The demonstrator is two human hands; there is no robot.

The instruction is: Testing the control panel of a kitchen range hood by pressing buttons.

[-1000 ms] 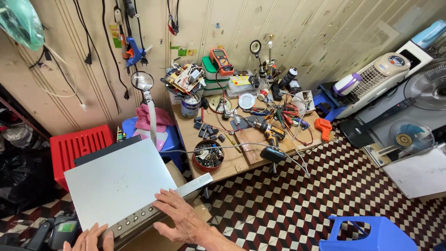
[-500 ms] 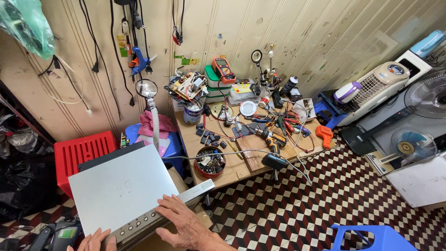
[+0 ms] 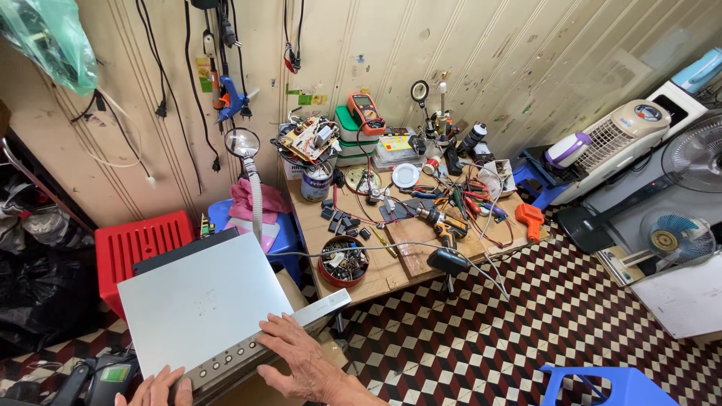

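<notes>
1. A flat silver disc player (image 3: 203, 304) sits in the lower left of the frame, tilted, with its button strip facing the person and its far edge towards a red plastic crate (image 3: 139, 248).
2. The right hand (image 3: 301, 361) lies flat, fingers spread, on the front right corner of the player, palm pressing down rather than closed round anything. The left hand (image 3: 154, 387) shows only at the bottom edge, fingers curled over the front left edge of the casing; how firmly it grips I cannot tell.
3. To my eye the step in hand is steadying or shifting the player with both hands on its front edge. Any further move would call for an even hold on both corners, as the casing is wide and sits askew.
4. Just right of the player, in mid frame, stands a low wooden workbench (image 3: 391, 274), crowded with tools.
5. On its near left corner is a round tin of small parts (image 3: 344, 262); a cordless drill (image 3: 440, 222) lies further right.
6. A magnifier on a flexible neck (image 3: 243, 143) rises behind the player, by a blue stool (image 3: 286, 229).
7. Fans stand at the right edge.
</notes>
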